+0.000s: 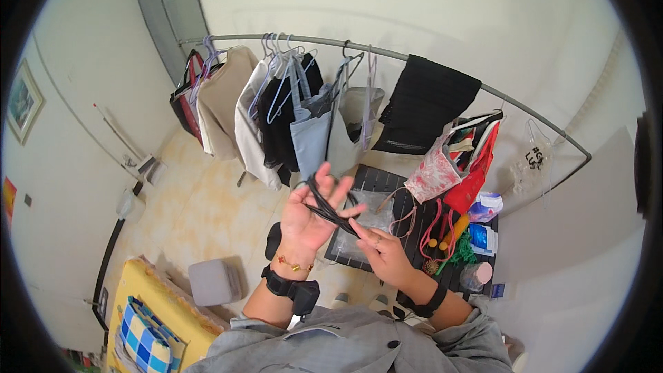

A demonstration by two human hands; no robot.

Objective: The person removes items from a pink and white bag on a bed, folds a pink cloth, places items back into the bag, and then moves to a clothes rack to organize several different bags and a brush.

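Observation:
A bundle of thin black cable [330,211] is looped about the fingers of my left hand [305,225]. That palm faces up, with its fingers spread and slightly blurred. My right hand [387,263] pinches the lower right end of the bundle between thumb and fingers. Both hands are close together above a dark slatted table [373,178]. Below them on its slats lies a clear plastic bag [357,246]. Part of the cable is hidden behind my left fingers.
Clothes on hangers, including a beige top [225,106], and several bags hang from a metal rail [311,39] ahead. A pink-topped jar [476,275], green cord [461,251] and packets [484,238] crowd the table's right. A grey stool [213,282] and yellow-covered bed [137,290] stand left.

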